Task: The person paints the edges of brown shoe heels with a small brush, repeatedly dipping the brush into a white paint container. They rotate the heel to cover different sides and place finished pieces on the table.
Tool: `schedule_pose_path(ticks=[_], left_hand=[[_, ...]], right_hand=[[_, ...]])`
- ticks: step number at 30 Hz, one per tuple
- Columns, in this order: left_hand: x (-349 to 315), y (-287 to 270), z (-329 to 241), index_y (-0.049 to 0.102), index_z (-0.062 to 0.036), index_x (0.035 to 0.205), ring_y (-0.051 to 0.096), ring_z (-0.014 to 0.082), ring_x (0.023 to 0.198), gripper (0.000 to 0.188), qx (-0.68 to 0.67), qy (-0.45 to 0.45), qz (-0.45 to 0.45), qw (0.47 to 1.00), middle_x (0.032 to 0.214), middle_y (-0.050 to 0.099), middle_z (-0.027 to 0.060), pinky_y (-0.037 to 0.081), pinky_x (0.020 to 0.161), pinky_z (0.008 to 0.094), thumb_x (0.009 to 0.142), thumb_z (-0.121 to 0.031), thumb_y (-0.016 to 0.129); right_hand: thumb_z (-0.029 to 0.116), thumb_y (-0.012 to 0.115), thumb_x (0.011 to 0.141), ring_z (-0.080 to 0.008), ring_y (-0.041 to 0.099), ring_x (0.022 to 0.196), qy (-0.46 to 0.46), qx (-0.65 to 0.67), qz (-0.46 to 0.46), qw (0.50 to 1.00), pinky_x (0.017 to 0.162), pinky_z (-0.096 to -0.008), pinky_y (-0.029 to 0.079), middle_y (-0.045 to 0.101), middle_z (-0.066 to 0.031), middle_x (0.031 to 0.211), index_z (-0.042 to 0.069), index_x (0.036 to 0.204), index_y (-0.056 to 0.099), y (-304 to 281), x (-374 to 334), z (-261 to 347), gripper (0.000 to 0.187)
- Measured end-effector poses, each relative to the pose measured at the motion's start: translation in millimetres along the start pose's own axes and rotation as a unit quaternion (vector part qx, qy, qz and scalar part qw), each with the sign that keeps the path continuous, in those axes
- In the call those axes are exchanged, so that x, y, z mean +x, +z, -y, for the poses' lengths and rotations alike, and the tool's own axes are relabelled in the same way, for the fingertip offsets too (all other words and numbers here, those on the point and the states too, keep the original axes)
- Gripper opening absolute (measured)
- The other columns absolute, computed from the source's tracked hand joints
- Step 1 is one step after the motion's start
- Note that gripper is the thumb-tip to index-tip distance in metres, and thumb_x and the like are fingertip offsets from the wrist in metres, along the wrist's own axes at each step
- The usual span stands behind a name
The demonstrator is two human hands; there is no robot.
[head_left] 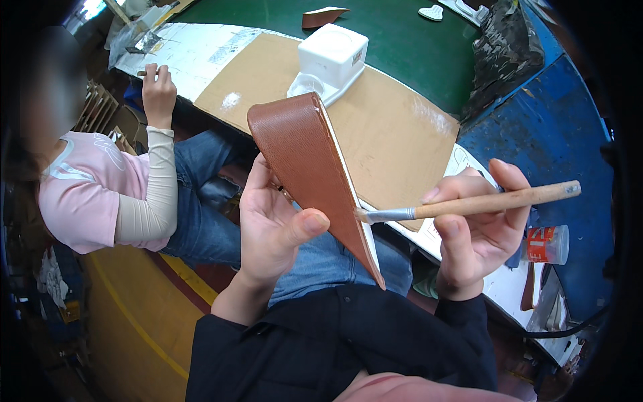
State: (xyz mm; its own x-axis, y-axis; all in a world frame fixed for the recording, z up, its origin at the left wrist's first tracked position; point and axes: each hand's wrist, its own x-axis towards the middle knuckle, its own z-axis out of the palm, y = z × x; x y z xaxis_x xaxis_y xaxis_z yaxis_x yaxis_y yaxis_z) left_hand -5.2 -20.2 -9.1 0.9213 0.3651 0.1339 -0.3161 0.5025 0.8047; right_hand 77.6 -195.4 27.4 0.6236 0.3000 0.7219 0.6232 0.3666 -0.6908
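Note:
My left hand (271,224) is closed around a brown leather wedge-shaped piece (305,154), rounded and wide at its upper end and narrowing to a point near my lap. A pale strip runs along its right edge. Between the thumb and fingers of my right hand (479,231) is a flat paintbrush (499,199) with a wooden handle and metal ferrule. Its bristles touch the pale edge of the leather piece, about halfway down. What lies inside the fold of the piece is hidden.
Ahead, a white plastic dispenser (333,53) with a small dish stands on a brown cardboard sheet (395,147). A similar brown piece (325,17) lies on the green surface beyond. A red-labelled plastic tub (548,244) is at the right. A co-worker (100,184) sits close on my left.

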Motion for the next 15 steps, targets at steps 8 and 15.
schedule_pose_path(ticks=[8,15], left_hand=[[2.6,-2.1,-0.5,0.032,0.0026,0.126,0.050,0.0148,0.103,0.084,0.006,0.009,-0.009,1.000,0.111,0.048,0.0082,0.040,0.091,0.0284,0.063,-0.021,0.083],[4.8,-2.2,1.1,0.031,0.0019,0.126,0.050,0.0147,0.104,0.082,-0.005,0.021,-0.015,1.000,0.112,0.048,0.0082,0.039,0.092,0.0283,0.065,-0.021,0.081]], right_hand=[[-0.006,0.067,0.071,-0.0209,0.062,0.066,-0.008,0.011,0.015,1.000,0.061,-0.0274,0.049,0.061,-0.0186,0.074,-0.007,0.120,0.034,-2.5,-2.3,2.7,0.059],[-0.007,0.066,0.071,-0.0210,0.062,0.065,0.008,0.040,-0.004,0.999,0.062,-0.0288,0.051,0.061,-0.0190,0.073,-0.006,0.120,0.034,-0.6,-7.6,8.4,0.058]])
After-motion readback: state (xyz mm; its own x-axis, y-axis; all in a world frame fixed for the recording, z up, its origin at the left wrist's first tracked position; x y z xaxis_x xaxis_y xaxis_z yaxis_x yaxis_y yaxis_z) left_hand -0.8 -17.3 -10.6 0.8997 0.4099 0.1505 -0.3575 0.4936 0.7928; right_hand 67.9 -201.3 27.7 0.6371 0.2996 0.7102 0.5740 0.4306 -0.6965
